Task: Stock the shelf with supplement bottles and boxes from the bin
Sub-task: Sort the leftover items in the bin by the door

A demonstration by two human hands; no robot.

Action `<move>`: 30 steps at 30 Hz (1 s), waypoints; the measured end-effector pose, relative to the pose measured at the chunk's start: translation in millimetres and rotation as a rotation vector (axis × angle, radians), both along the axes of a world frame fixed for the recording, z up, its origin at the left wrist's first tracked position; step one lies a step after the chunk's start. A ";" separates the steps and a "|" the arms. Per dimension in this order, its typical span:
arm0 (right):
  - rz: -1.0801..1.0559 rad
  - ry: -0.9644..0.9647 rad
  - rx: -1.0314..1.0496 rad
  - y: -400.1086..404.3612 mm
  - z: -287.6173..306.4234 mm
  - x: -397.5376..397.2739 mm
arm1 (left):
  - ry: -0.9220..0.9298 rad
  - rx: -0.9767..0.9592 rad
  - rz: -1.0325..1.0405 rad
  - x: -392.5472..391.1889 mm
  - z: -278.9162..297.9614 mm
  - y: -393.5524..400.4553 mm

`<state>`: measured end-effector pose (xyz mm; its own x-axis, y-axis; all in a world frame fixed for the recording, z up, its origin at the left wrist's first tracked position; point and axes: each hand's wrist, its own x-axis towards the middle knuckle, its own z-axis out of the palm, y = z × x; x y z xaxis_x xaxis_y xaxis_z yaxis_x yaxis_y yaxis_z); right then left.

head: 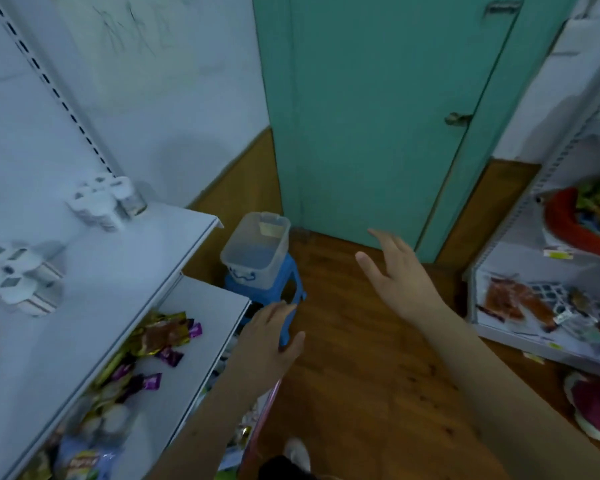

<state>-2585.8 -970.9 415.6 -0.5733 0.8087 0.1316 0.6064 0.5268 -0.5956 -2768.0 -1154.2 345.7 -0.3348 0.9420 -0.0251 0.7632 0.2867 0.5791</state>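
Both hands empty: left hand [269, 336] hangs fingers loose over the blue stool [267, 289], right hand [399, 275] spread in mid-air above the floor, well apart from the bin [257, 247]. Bin sits on the stool and looks emptied; white bottles [106, 200] and a second bottle-and-box cluster [13, 277] stand on the upper shelf [118, 271]. Judgement: stock is light, rigid, smooth plastic, likely slippery; best taken round the body below the cap, boxes by the side faces.
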 end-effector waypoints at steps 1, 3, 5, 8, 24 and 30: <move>0.025 -0.011 0.000 16.4 -5.2 -11.7 | -0.007 0.000 0.008 -7.2 -3.9 15.8; 0.067 -0.034 0.001 52.4 -14.2 -36.9 | -0.005 0.001 0.024 -26.1 -15.5 50.1; 0.081 -0.040 0.008 91.6 -19.0 -64.8 | -0.020 -0.002 0.028 -47.5 -28.1 88.1; 0.105 -0.045 0.024 155.5 -21.0 -117.1 | -0.057 0.017 0.036 -87.1 -51.3 148.8; 0.381 -0.131 -0.027 401.4 -33.7 -384.4 | -0.095 -0.039 0.255 -269.1 -63.1 384.5; 0.605 -0.223 -0.077 466.6 -85.8 -473.5 | -0.168 -0.146 0.497 -311.6 -97.8 414.1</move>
<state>-3059.3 -504.3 329.8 -0.9374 0.3367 -0.0885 0.3293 0.7750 -0.5394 -3079.6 -740.1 248.0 -0.7191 0.6539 -0.2353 0.4153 0.6758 0.6089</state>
